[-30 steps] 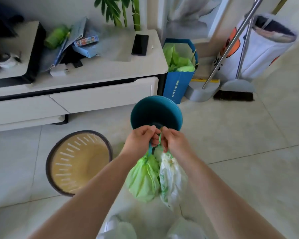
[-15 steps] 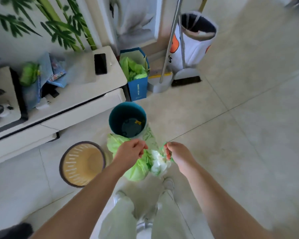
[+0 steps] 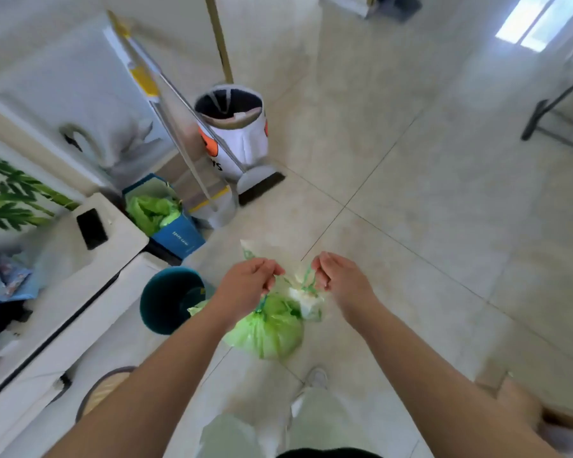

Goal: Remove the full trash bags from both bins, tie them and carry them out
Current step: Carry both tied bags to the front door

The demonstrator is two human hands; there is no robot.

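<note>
The left hand (image 3: 248, 287) was closed, its fingers curled round the gathered neck of a full, translucent green plastic trash bag (image 3: 268, 335), which hung below it above the pale tiled floor (image 3: 427, 226). The right hand (image 3: 341, 282) was also closed, its fingers pinching the green drawstring of a smaller white translucent trash bag (image 3: 306, 300). That bag hung between the two hands and touched the upper right side of the green one. The hands were near each other but apart. Both bags hung in front of the person's pale trouser legs and a light shoe (image 3: 316, 378). Just to the left of the bags stood a round teal plastic bin (image 3: 166, 302), and further down the left edge a round beige slatted bin with a dark rim (image 3: 101, 393), partly hidden by the left forearm. Behind the bins ran a low white cabinet (image 3: 63, 312) with a black phone (image 3: 91, 229) lying flat on its top. Beside the cabinet's end stood a blue paper carrier bag (image 3: 179, 238) stuffed with green plastic. Beyond it were a metal-handled broom and dustpan (image 3: 262, 183) and a white fabric basket with orange print (image 3: 245, 140).
</note>
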